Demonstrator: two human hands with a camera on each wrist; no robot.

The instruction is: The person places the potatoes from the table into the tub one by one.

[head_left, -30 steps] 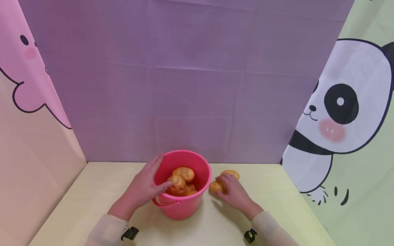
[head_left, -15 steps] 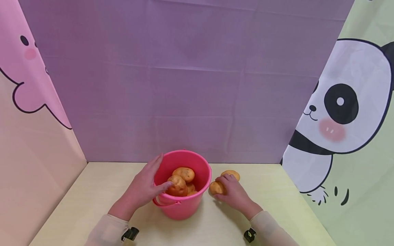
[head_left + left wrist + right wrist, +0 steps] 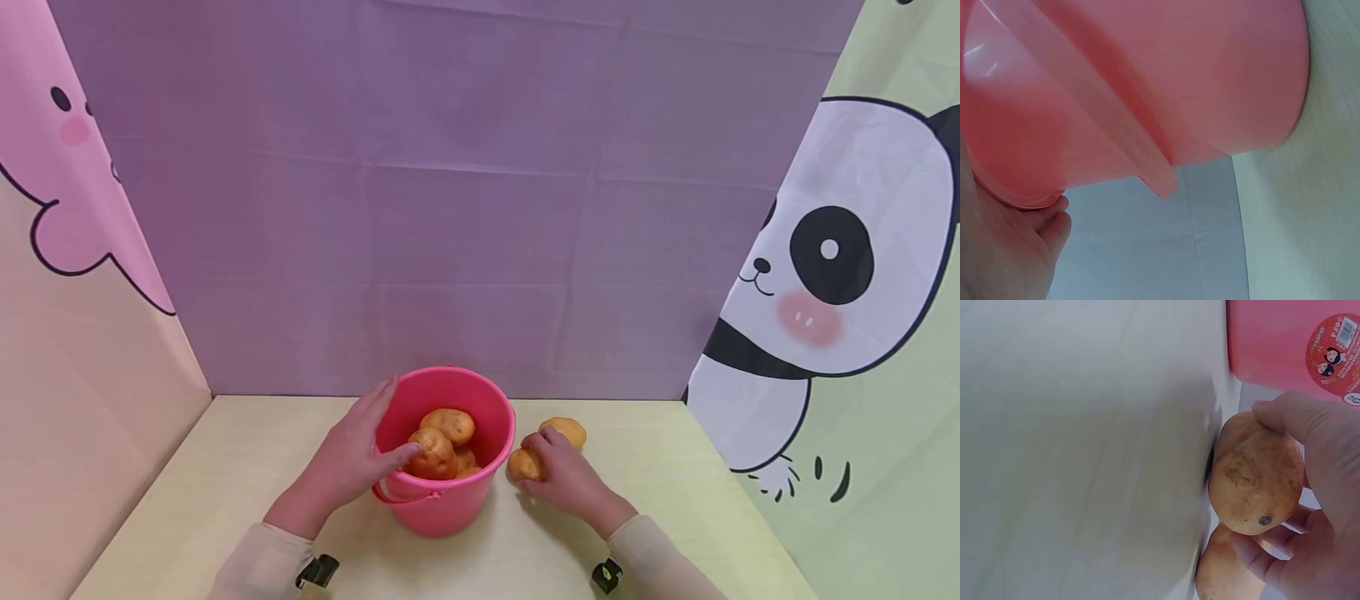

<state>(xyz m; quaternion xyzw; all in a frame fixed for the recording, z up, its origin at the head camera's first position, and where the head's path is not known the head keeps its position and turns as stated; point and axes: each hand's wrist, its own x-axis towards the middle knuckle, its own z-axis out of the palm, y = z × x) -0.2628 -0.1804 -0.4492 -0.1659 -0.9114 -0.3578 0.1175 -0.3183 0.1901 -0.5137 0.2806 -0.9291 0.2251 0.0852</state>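
Observation:
A pink bucket [image 3: 450,507] with several potatoes [image 3: 432,456] inside stands on the table. My left hand [image 3: 347,458] grips its left rim, the thumb lying over the front edge; in the left wrist view the fingers [image 3: 1054,228] bend at the rim. Right of the bucket, my right hand [image 3: 567,477] holds a potato [image 3: 1257,475] between thumb and fingers, low against the tabletop. Another potato [image 3: 567,430] lies just behind that hand. The right wrist view has this second potato [image 3: 1222,572] beside the fingertips.
The pale wooden table [image 3: 187,508] ends at a purple backdrop [image 3: 465,208]. Printed side walls stand left and right, the right one with a panda [image 3: 832,250]. The bucket's handle [image 3: 1097,100] hangs down on the near side.
My right hand and its potato have shifted slightly left toward the bucket. The potato behind shows a little more. My left hand and the bucket stay put.

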